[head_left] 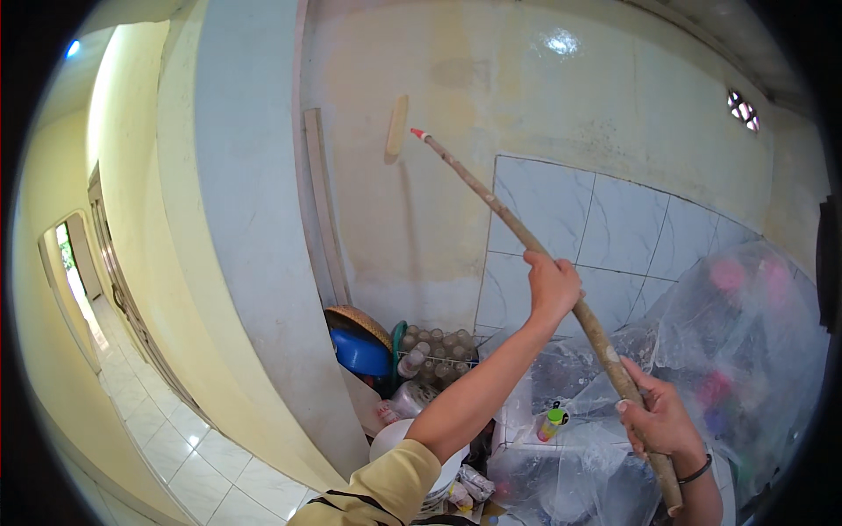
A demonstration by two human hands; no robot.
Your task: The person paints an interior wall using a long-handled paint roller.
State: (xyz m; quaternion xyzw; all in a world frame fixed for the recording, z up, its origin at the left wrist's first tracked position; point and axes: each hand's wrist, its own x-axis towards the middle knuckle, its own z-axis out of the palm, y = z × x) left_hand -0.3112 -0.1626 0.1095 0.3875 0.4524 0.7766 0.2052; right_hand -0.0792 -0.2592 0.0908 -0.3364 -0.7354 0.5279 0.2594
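A long wooden pole [510,219] slants up and to the left, with a paint roller [397,126] at its far end, against or close to the yellowish wall [456,70]. The roller's handle end is red and sits at the pole's tip. My left hand [553,286] is wrapped round the pole at about its middle. Lower down, near the pole's butt end, my right hand [653,412] grips it too, with a dark band on the wrist. Both hands are closed on the wood.
Clear plastic sheeting [745,351] covers things at the right, below white marbled tiles [623,223]. A small green-capped bottle [553,423] stands on it. Glass bottles [438,351], a blue basin [360,352] and a white bucket [386,436] crowd the corner. A wooden plank [324,202] leans by the pillar [254,175].
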